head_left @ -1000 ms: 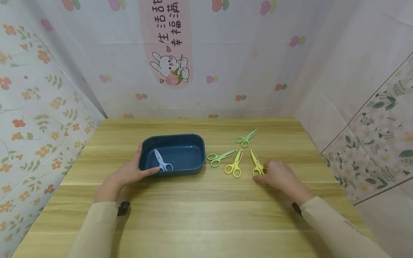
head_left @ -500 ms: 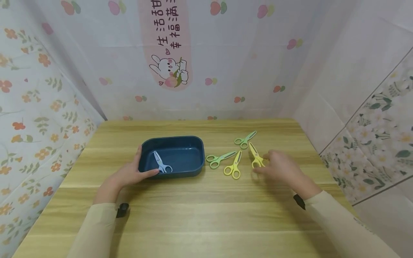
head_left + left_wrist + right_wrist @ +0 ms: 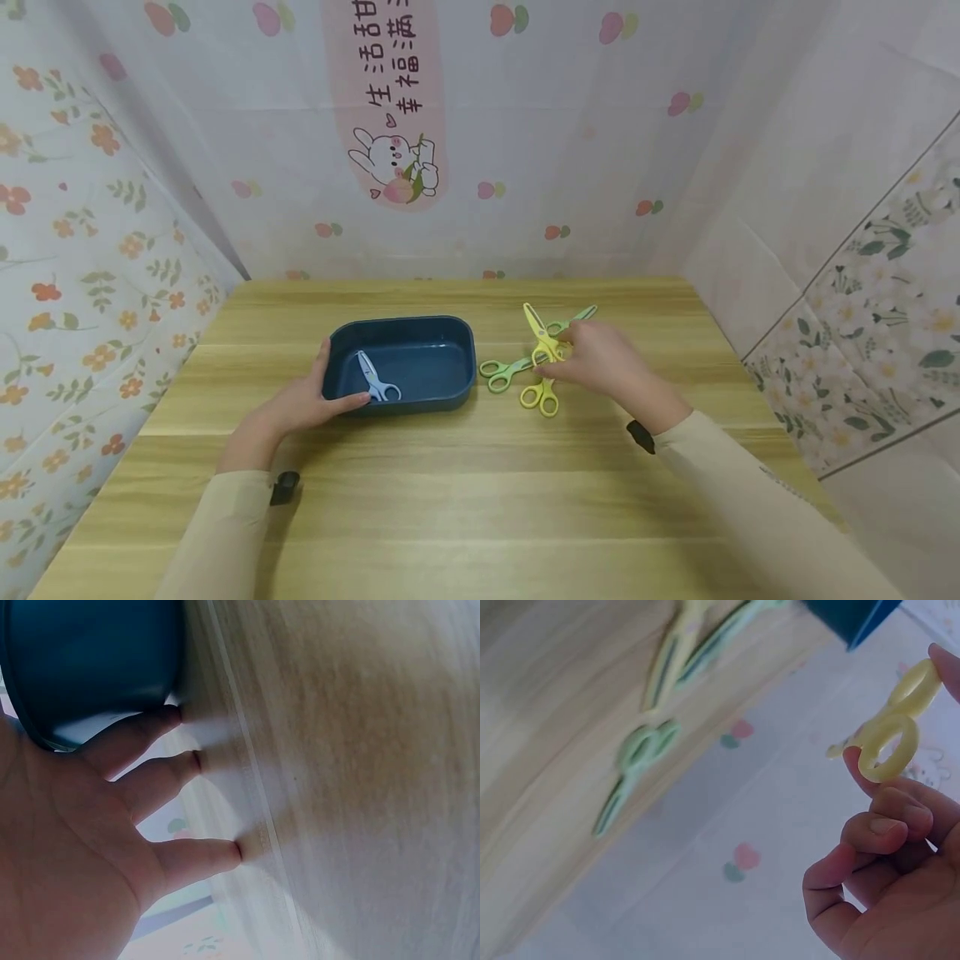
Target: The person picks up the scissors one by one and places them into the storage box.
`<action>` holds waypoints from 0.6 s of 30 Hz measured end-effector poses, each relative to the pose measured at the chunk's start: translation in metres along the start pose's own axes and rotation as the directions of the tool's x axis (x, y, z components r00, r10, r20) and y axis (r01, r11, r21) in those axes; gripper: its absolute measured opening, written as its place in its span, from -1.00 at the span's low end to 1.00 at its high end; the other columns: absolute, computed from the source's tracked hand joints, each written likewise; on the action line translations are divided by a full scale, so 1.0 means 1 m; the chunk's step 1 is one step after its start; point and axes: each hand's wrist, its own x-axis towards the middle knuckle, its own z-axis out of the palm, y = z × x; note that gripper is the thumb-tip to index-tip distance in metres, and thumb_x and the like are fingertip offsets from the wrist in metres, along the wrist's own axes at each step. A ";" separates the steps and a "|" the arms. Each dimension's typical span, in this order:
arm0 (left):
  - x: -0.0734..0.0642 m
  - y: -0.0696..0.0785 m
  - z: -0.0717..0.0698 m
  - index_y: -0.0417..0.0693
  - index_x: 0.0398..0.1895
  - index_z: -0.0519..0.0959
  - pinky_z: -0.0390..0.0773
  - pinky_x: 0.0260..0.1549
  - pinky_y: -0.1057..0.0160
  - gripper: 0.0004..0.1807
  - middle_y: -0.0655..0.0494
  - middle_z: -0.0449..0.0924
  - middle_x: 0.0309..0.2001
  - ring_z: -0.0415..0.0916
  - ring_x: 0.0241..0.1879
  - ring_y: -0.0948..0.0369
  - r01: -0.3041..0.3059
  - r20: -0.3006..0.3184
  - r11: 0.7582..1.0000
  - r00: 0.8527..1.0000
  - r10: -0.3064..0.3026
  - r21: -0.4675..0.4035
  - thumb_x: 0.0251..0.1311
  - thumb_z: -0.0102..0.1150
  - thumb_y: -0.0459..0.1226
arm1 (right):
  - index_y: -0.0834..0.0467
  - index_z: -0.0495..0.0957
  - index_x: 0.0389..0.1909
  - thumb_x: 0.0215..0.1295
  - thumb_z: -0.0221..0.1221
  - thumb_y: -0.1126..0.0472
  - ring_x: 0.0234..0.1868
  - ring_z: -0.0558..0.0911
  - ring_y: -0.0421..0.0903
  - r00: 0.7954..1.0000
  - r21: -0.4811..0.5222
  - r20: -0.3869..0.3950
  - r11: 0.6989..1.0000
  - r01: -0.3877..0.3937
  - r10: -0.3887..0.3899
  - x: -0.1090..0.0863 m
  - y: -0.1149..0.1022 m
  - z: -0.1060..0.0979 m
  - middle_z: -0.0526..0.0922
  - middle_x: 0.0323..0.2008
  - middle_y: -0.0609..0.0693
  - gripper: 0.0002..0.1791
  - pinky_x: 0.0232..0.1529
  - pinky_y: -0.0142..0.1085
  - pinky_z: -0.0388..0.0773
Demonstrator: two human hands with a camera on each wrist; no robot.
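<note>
Cream sleeves (image 3: 217,533), black wrist devices (image 3: 284,489)

Head view: moderately bright, soft, even light; source out of frame. Pale glare mid-width on the table (image 3: 480,500), toward its near edge. Soft shadows beside both sleeves (image 3: 213,533); small highlight inside the blue box (image 3: 438,403). Wide-angle stretch toward the frame borders, strongest on the sleeves and side curtains (image 3: 90,292). Left wrist: cool cast, table grain soft, shadows at the left hand's (image 3: 82,832) fingertips, background washed out. Right wrist: dim, hazy, low contrast; right hand (image 3: 915,900) crisper than the blurry green scissors (image 3: 631,761).
</note>
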 end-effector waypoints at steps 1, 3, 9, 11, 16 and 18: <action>0.000 0.000 0.000 0.00 0.69 -0.67 0.36 0.42 -0.44 0.51 -0.60 -0.04 0.62 0.31 0.44 -0.48 0.003 0.001 1.000 1.000 -0.003 -0.006 0.20 0.13 0.53 | 0.15 0.76 -0.24 0.11 0.49 -0.28 -0.42 0.52 -0.06 1.000 0.003 0.001 1.000 0.005 -0.005 0.003 -0.005 0.000 0.69 -0.39 0.01 -0.45 -0.40 -0.24 0.38; 0.001 0.000 0.000 0.01 0.69 -0.67 0.35 0.43 -0.44 0.51 -0.59 -0.04 0.63 0.30 0.44 -0.48 0.005 -0.002 1.000 1.000 -0.005 -0.015 0.20 0.13 0.53 | 0.13 0.76 -0.25 0.12 0.49 -0.28 -0.41 0.51 -0.08 1.000 0.001 0.003 1.000 0.015 -0.015 0.009 -0.015 -0.001 0.68 -0.37 0.00 -0.46 -0.39 -0.27 0.37; 0.004 0.000 -0.001 0.02 0.68 -0.69 0.31 0.45 -0.45 0.51 -0.57 -0.11 0.65 0.23 0.49 -0.50 -0.015 -0.005 1.000 1.000 0.015 -0.014 0.20 0.12 0.54 | 0.10 0.73 -0.31 0.15 0.47 -0.30 -0.34 0.57 -0.07 0.999 0.021 0.023 0.999 0.039 -0.040 0.024 -0.044 -0.007 0.70 -0.35 -0.02 -0.49 -0.36 -0.26 0.42; 0.004 0.000 -0.001 -0.01 0.68 -0.68 0.32 0.45 -0.45 0.51 -0.58 -0.10 0.64 0.24 0.49 -0.50 -0.022 -0.005 1.000 1.000 0.021 -0.009 0.21 0.12 0.53 | 0.08 0.68 -0.42 0.16 0.47 -0.30 -0.40 0.53 -0.08 0.998 0.024 0.032 0.998 0.057 -0.057 0.030 -0.054 -0.008 0.58 -0.48 -0.07 -0.50 -0.40 -0.27 0.37; 0.002 -0.002 0.000 -0.02 0.68 -0.67 0.35 0.43 -0.43 0.51 -0.60 -0.05 0.62 0.28 0.47 -0.49 -0.014 -0.007 1.000 1.000 0.014 -0.007 0.21 0.14 0.52 | 0.08 0.69 -0.41 0.16 0.49 -0.30 -0.51 0.43 -0.14 0.993 0.038 0.083 0.996 0.078 -0.081 0.046 -0.079 -0.007 0.41 -0.60 -0.15 -0.50 -0.47 -0.31 0.27; 0.001 -0.002 0.001 -0.01 0.68 -0.67 0.35 0.43 -0.44 0.51 -0.61 -0.05 0.62 0.28 0.47 -0.50 -0.007 -0.004 1.000 1.000 0.007 -0.008 0.20 0.14 0.53 | 0.07 0.68 -0.41 0.14 0.49 -0.31 -0.54 0.41 -0.16 0.991 0.040 0.108 0.996 0.078 -0.081 0.053 -0.090 -0.004 0.37 -0.63 -0.17 -0.49 -0.49 -0.32 0.25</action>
